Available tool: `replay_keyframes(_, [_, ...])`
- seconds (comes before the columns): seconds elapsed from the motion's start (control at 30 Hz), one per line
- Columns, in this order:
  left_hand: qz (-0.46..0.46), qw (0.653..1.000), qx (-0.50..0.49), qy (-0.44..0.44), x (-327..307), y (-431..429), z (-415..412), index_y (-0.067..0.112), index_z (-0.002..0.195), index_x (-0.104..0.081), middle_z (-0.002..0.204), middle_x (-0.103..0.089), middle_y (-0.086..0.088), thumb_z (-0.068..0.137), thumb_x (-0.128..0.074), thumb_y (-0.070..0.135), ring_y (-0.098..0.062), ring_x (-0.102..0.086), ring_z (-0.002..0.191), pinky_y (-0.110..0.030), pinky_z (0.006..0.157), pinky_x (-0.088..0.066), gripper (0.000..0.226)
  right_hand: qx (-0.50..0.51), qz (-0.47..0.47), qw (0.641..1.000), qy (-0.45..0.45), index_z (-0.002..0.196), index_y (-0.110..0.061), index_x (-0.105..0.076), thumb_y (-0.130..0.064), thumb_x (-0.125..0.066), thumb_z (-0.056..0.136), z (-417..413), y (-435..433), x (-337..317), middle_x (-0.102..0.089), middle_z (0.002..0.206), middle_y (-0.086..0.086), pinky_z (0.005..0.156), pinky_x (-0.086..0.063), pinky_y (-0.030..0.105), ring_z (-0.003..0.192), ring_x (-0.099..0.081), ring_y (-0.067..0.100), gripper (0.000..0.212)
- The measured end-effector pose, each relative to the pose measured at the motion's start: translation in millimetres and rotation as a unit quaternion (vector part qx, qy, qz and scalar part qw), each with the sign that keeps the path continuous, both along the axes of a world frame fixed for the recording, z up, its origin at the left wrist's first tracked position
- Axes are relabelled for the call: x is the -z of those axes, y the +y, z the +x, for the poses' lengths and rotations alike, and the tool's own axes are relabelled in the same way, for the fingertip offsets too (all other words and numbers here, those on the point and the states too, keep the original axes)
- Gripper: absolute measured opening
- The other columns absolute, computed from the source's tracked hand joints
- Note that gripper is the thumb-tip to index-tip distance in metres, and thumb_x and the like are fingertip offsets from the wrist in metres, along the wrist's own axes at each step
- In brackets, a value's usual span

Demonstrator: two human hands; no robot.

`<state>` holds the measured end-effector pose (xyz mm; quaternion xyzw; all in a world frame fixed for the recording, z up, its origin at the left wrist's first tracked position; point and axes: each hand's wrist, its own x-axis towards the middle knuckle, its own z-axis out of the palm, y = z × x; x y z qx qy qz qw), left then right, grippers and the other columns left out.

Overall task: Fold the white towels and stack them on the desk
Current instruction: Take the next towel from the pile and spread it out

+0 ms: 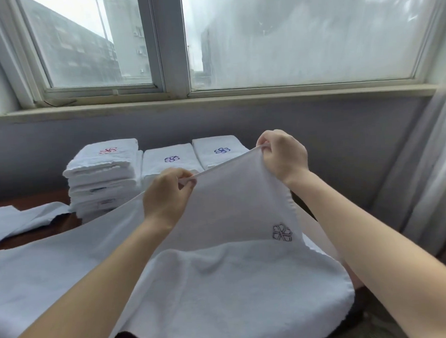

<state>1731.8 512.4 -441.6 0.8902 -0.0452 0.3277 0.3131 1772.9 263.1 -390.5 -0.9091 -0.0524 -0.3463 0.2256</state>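
Note:
A white towel (238,276) with a dark flower emblem hangs lifted over the desk in front of me. My left hand (166,195) pinches its upper hem near the middle. My right hand (283,155) pinches the same hem higher up at the right. The towel's lower part drapes over the near desk edge. Behind it, against the wall, stands a tall stack of folded towels (103,175) with a red emblem on top. Two lower folded stacks with blue emblems stand beside it, one in the middle (169,158) and one to the right (218,148).
Unfolded white towels (20,220) lie spread on the dark wooden desk (52,229) at the left. A window sill (213,102) and window run along the back wall. A white curtain (429,173) hangs at the right.

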Motion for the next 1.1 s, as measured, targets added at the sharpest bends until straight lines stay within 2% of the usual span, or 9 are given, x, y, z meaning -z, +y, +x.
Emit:
replay_keyframes(0.27, [0.078, 0.996, -0.002, 0.040, 12.9, -2.7, -5.2, 0.030, 0.092, -0.073, 0.092, -0.072, 0.010, 0.088, -0.067, 0.039, -0.015, -0.067, 0.089, -0.029, 0.068, -0.047, 0.012, -0.035, -0.066, 0.996, 0.044, 0.084, -0.019, -0.071, 0.001, -0.048, 0.083, -5.6, -10.5, 7.5, -0.061, 0.092, -0.005, 0.066, -0.037, 0.028, 0.095, -0.058, 0.020, 0.030])
replay_keyframes(0.5, [0.127, 0.989, 0.017, 0.075, 15.5, -9.3, -18.5, 0.032, 0.088, -0.072, 0.081, -0.070, 0.014, 0.084, -0.068, 0.042, -0.013, -0.065, 0.084, -0.025, 0.062, -0.038, 0.012, -0.006, -0.142, 0.983, 0.117, 0.083, -0.026, -0.067, -0.008, -0.051, 0.081, -30.5, -15.0, 10.6, -0.063, 0.095, -0.006, 0.076, -0.036, 0.028, 0.097, -0.057, 0.021, 0.024])
replay_keyframes(0.57, [0.139, 0.984, 0.039, 0.103, 17.4, -8.7, -24.1, 0.031, 0.083, -0.070, 0.075, -0.064, 0.018, 0.083, -0.067, 0.044, -0.010, -0.062, 0.080, -0.024, 0.058, -0.037, 0.013, 0.017, -0.188, 0.969, 0.162, 0.080, -0.027, -0.065, -0.011, -0.052, 0.080, -42.1, -14.5, 11.1, -0.065, 0.091, -0.008, 0.080, -0.036, 0.030, 0.091, -0.058, 0.021, 0.020])
replay_keyframes(0.67, [0.206, 0.955, 0.084, 0.194, 22.7, -8.8, -33.1, 0.033, 0.074, -0.065, 0.070, -0.059, 0.020, 0.080, -0.065, 0.057, -0.003, -0.058, 0.074, -0.023, 0.056, -0.035, 0.025, 0.041, -0.292, 0.910, 0.293, 0.084, -0.021, -0.069, -0.019, -0.057, 0.076, -59.1, -10.2, 15.3, -0.067, 0.083, -0.007, 0.090, -0.037, 0.034, 0.080, -0.060, 0.018, 0.015])
replay_keyframes(0.73, [0.232, 0.935, 0.106, 0.249, 29.5, -10.6, -38.9, 0.035, 0.073, -0.067, 0.069, -0.061, 0.020, 0.075, -0.065, 0.064, 0.003, -0.056, 0.069, -0.023, 0.056, -0.037, 0.029, 0.004, -0.280, 0.884, 0.375, 0.090, -0.021, -0.071, -0.031, -0.063, 0.075, -69.4, -3.5, 23.4, -0.068, 0.082, -0.008, 0.089, -0.039, 0.036, 0.078, -0.060, 0.015, 0.020])
replay_keyframes(0.8, [0.237, 0.928, 0.118, 0.263, 37.0, -12.0, -42.6, 0.036, 0.080, -0.070, 0.071, -0.063, 0.020, 0.073, -0.066, 0.060, 0.002, -0.058, 0.072, -0.023, 0.058, -0.040, 0.025, -0.064, -0.195, 0.892, 0.403, 0.104, -0.022, -0.070, -0.038, -0.063, 0.081, -76.6, 5.2, 40.1, -0.069, 0.104, -0.006, 0.093, -0.044, 0.035, 0.096, -0.062, 0.018, 0.028])
replay_keyframes(0.9, [0.226, 0.922, 0.142, 0.282, 42.3, -11.8, -44.4, 0.040, 0.097, -0.070, 0.083, -0.062, 0.020, 0.077, -0.067, 0.049, -0.004, -0.061, 0.086, -0.024, 0.067, -0.047, 0.022, -0.128, -0.128, 0.887, 0.424, 0.111, -0.023, -0.059, -0.038, -0.041, 0.097, -85.3, 24.1, 79.5, -0.056, 0.129, 0.003, 0.100, -0.039, 0.038, 0.123, -0.049, 0.029, 0.027])
replay_keyframes(1.0, [0.241, 0.908, 0.161, 0.303, 45.9, -9.7, -40.0, 0.038, 0.121, -0.065, 0.106, -0.056, 0.015, 0.084, -0.065, 0.042, -0.009, -0.055, 0.107, -0.030, 0.088, -0.048, 0.037, -0.088, -0.160, 0.881, 0.436, 0.132, -0.041, -0.040, -0.053, -0.021, 0.097, -84.2, 38.4, 113.9, -0.024, 0.157, 0.007, 0.112, -0.008, 0.066, 0.148, -0.008, 0.038, 0.042])
replay_keyframes(1.1, [0.251, 0.905, 0.150, 0.310, 48.3, -8.0, -34.7, 0.038, 0.132, -0.058, 0.127, -0.051, 0.009, 0.088, -0.062, 0.038, -0.013, -0.047, 0.123, -0.034, 0.100, -0.041, 0.044, -0.065, -0.186, 0.910, 0.366, 0.148, -0.047, -0.021, -0.061, -0.016, 0.095, -72.4, 44.5, 129.4, -0.007, 0.164, 0.003, 0.111, 0.004, 0.067, 0.150, 0.004, 0.037, 0.055])
